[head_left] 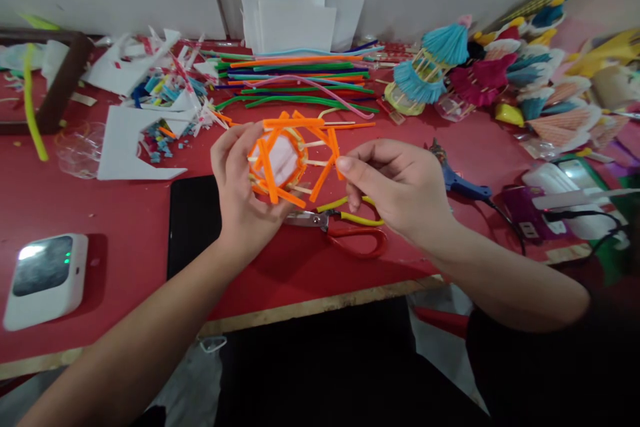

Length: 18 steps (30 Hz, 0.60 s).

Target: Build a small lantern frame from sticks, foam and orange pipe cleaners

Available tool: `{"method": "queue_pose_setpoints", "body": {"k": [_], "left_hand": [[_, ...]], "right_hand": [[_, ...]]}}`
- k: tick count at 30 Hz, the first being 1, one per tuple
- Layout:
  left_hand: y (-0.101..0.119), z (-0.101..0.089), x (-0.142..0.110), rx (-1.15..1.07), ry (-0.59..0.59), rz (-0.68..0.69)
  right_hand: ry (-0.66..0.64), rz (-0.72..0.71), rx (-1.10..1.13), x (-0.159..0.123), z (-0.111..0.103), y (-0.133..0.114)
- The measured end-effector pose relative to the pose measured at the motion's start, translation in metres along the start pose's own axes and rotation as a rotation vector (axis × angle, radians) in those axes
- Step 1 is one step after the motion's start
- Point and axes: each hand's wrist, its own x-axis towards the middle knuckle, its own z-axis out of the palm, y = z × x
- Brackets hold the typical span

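My left hand [245, 180] is wrapped round a small craft frame [301, 159] made of pale wooden sticks and orange fuzzy strips, with a round white base at its left end. The frame is held on its side above the table. My right hand [390, 180] pinches the end of an orange pipe cleaner piece [334, 147] at the frame's right end, thumb against forefinger. Below the hands lie scissors with red handles [357, 242] and a yellow-handled cutting tool [360, 217], partly overlapping.
Several coloured pipe cleaners [305, 80] lie at the back. Foam scraps [127, 147] are at left, near a black phone [193, 220] and a white device [47, 280]. A blue glue gun [463, 183], a power strip [525, 213] and paper-decorated crafts [425, 73] are at right.
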Motion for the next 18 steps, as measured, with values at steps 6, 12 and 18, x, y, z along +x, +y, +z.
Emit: {"method": "queue_pose_setpoints", "body": {"k": [6, 12, 18], "left_hand": [[-0.0035, -0.0008, 0.0004, 0.005, -0.016, 0.031], [-0.0059, -0.0005, -0.0006, -0.002, -0.022, 0.050], [-0.0045, -0.0011, -0.0004, -0.020, -0.026, 0.042]], "right_hand": [[0.018, 0.012, 0.001, 0.0007, 0.0005, -0.0007], [0.016, 0.030, -0.030, 0.0016, 0.0015, -0.0013], [0.044, -0.009, -0.065, 0.0002, 0.0038, -0.0034]]}}
